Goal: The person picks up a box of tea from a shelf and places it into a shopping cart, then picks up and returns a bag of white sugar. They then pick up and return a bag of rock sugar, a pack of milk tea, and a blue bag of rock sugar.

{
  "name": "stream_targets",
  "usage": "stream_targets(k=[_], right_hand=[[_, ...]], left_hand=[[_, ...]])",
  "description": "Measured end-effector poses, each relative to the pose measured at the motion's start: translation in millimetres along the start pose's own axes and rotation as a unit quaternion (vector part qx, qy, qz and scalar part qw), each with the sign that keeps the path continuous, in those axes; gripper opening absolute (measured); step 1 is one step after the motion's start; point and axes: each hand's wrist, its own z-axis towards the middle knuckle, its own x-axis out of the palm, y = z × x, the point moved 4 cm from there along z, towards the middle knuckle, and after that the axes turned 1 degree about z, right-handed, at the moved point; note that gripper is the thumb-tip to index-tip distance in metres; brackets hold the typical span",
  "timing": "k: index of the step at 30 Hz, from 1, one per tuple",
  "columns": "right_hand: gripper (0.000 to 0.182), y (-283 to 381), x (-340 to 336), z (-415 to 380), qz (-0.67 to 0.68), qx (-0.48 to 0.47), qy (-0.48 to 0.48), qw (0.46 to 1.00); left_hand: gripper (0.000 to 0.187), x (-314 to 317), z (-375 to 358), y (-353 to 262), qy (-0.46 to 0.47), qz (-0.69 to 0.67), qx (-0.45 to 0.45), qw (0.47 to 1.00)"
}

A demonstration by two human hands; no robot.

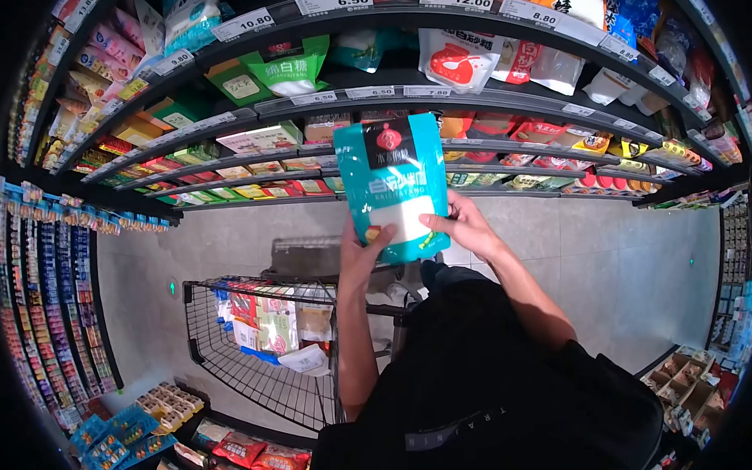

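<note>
A teal bag [395, 189] with a black top panel and white lettering is held upright in front of the shelves, its printed face towards me. My left hand [362, 250] grips its lower left edge, thumb on the front. At the lower right edge, my right hand [467, 223] holds the same bag, also with its thumb on the front. The fingers behind the bag are mostly hidden.
Shelves [553, 100] of bagged goods with price tags span the view ahead. A wire shopping cart [261, 388] holding several packages [277, 321] stands at my left on the grey floor [541, 229]. Low displays [259, 459] of packaged goods lie at the bottom left.
</note>
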Motion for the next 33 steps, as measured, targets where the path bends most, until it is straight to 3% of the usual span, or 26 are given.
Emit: stream_targets(k=[2,4,9,12,15,16,19,21,22,24,26,28,29,33], right_hand=[[0.036,8,-5,13,0.03,0.01,-0.041,0.999],[0.033,35,-11,33,0.005,-0.025,-0.092,0.995],[0.037,89,-27,112,-0.042,-0.079,-0.164,0.982],[0.036,103,-23,153,-0.045,-0.177,-0.179,0.967],[0.041,105,-30,204,-0.153,-0.177,-0.222,0.947],[0.045,119,-20,202,-0.197,-0.106,-0.255,0.941],[0.046,107,-30,264,-0.154,-0.185,-0.219,0.945],[0.052,109,-35,284,-0.199,-0.242,-0.282,0.907],[0.052,109,-42,293,-0.198,-0.241,-0.282,0.907],[0.046,103,-52,313,-0.278,-0.179,-0.191,0.924],[0.045,74,-70,336,-0.29,-0.198,-0.216,0.911],[0.046,51,-90,365,-0.461,-0.129,-0.248,0.842],[0.087,43,-99,374,-0.424,-0.07,-0.227,0.874],[0.084,36,-99,362,-0.338,-0.02,-0.249,0.907]], left_hand=[[0.059,-6,4,-3,-0.051,-0.12,0.006,0.991],[0.062,-11,3,-21,-0.027,-0.139,0.016,0.99],[0.05,-22,6,-19,-0.026,-0.008,0.022,0.999],[0.046,-17,21,-29,-0.001,0.029,0.059,0.998],[0.043,-10,40,-48,0.017,0.062,0.085,0.994],[0.042,-8,42,-50,0.022,0.076,0.088,0.993],[0.04,-5,49,-47,0.025,0.078,0.083,0.993],[0.039,-5,47,-36,0.033,0.068,0.081,0.994],[0.038,-6,44,-30,0.039,0.057,0.082,0.994],[0.038,-8,37,-17,0.039,0.058,0.067,0.995],[0.037,-10,30,-8,0.039,0.06,0.053,0.996],[0.036,-12,26,-2,0.023,0.062,0.03,0.997],[0.036,-12,25,-2,0.024,0.061,0.032,0.997],[0.036,-15,20,-1,0.015,0.055,0.015,0.998]])
